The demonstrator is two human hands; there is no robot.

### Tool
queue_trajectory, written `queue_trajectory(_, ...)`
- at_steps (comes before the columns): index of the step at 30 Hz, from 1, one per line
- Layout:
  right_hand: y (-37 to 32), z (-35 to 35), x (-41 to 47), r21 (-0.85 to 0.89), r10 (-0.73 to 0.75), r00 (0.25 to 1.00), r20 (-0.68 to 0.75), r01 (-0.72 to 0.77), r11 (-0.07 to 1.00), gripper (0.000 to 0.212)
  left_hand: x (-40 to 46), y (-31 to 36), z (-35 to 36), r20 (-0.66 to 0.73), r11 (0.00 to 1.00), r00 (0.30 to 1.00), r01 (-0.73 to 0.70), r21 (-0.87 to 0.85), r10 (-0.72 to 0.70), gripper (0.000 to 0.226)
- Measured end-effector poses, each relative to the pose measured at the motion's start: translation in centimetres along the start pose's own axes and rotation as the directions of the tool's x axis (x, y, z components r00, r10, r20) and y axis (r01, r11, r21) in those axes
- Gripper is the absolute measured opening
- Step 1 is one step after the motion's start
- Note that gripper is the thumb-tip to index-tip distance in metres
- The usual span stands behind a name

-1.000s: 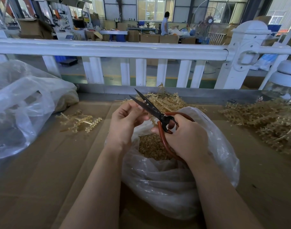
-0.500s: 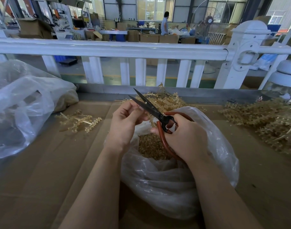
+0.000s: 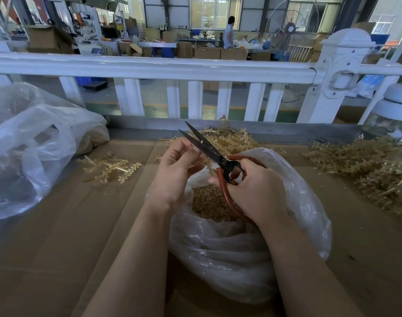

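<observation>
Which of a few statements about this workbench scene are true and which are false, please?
1. The right hand holds the red-handled scissors. True.
2. The scissor blades are closed tight. False: their tips stand apart.
3. The left hand lies flat on the cardboard. False: it is raised beside the blades, fingers curled on a tan sprig.
4. The clear bag below the hands holds small tan pieces. True.
5. A loose branch lies on the cardboard, left of the hands. True.
</observation>
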State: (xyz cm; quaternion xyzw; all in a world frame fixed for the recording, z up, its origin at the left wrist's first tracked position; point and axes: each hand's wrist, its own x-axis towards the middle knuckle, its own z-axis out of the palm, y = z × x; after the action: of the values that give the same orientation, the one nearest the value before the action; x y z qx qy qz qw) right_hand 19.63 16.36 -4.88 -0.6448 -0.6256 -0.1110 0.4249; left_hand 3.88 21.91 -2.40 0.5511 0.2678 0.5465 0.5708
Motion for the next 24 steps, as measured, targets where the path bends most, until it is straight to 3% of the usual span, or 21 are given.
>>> queue_trajectory(8, 0.19, 0.24, 0.05, -0.02, 0.009, 0.999, 0.035, -0.008, 1.0, 0.081, 0.06, -0.1, -0.02, 0.054, 0.988, 0.997, 0.068, -0.142, -0.061, 0.018)
queue_trajectory(10, 0.23, 0.25, -0.03, 0.002, 0.029, 0.999, 0.038, -0.029, 1.0, 0.073, 0.22, -0.08, -0.09, 0.036, 0.974, 0.996, 0.091, -0.209, -0.085, 0.018)
queue_trajectory(13, 0.33, 0.17, 0.03, 0.084, 0.101, 0.995, 0.014, -0.102, 0.991, 0.054, 0.45, 0.05, -0.32, -0.002, 0.935, 0.991, 0.128, -0.332, -0.136, 0.014)
queue_trajectory(18, 0.2, -0.37, 0.22, 0.29, 0.253, 0.967, 0.024, -0.248, 0.924, 0.068, 0.49, 0.39, -0.73, -0.043, 0.877, 0.979, 0.158, -0.453, -0.199, 0.022)
queue_trajectory(24, 0.33, -0.31, 0.46, 0.389, 0.353, 0.934, 0.057, -0.346, 0.854, 0.062, 0.5, 0.57, -0.72, -0.044, 0.869, 0.977, 0.166, -0.465, -0.21, 0.027)
